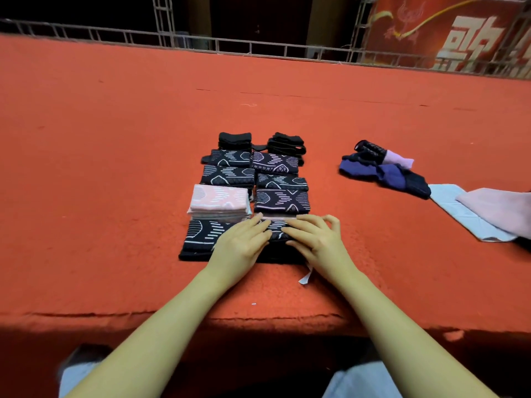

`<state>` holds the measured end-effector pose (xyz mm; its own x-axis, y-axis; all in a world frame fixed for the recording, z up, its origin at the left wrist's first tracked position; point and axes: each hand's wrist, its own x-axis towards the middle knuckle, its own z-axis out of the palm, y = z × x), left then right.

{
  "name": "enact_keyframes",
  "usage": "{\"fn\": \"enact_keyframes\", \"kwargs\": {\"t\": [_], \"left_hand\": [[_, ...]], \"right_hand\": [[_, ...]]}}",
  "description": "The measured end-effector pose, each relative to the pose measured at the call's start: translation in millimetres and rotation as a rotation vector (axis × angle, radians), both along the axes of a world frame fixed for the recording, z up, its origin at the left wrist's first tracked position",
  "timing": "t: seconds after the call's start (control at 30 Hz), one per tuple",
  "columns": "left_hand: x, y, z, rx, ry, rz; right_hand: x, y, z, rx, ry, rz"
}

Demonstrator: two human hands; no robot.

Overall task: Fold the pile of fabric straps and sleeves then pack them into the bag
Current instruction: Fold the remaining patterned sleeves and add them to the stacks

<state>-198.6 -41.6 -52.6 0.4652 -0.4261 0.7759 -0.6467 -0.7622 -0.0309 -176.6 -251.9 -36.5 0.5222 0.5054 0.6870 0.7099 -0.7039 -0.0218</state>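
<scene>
At lower centre of the frame, the left hand (240, 242) and right hand (314, 239) lie flat with straight fingers, pressing a black patterned fabric sleeve (201, 239) on the red felt-covered bench (115, 168). Just above it sit two rows of folded dark patterned sleeves (280, 198), one folded pink sleeve (218, 201) and black folded straps (234, 139). At right lies an unfolded heap of purple, black and pink sleeves (385, 168), beside pale blue and pink flat fabric pieces (465, 216). A small white tag (306, 277) sticks out near the right wrist.

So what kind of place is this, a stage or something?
Probably a stage or event platform, not a workshop: the work surface is a wide red carpet, metal truss framing runs behind it, and a red banner with large characters hangs at the back right.
</scene>
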Motion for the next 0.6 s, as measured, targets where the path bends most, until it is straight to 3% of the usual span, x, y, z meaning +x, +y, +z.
{"fn": "enact_keyframes", "kwargs": {"t": [0.1,0.37,0.6], "left_hand": [[2.1,-4.8,0.6,0.031,0.008,0.035],[-12.1,-10.7,-6.1,0.105,0.224,0.113],[5.2,-21.6,32.5,0.124,0.236,0.13]], "right_hand": [[1.8,-2.8,3.4,-0.031,-0.029,-0.021],[-6.2,-11.4,-14.5,-0.066,0.28,-0.021],[1.4,-20.6,8.8,0.193,0.241,-0.107]]}}
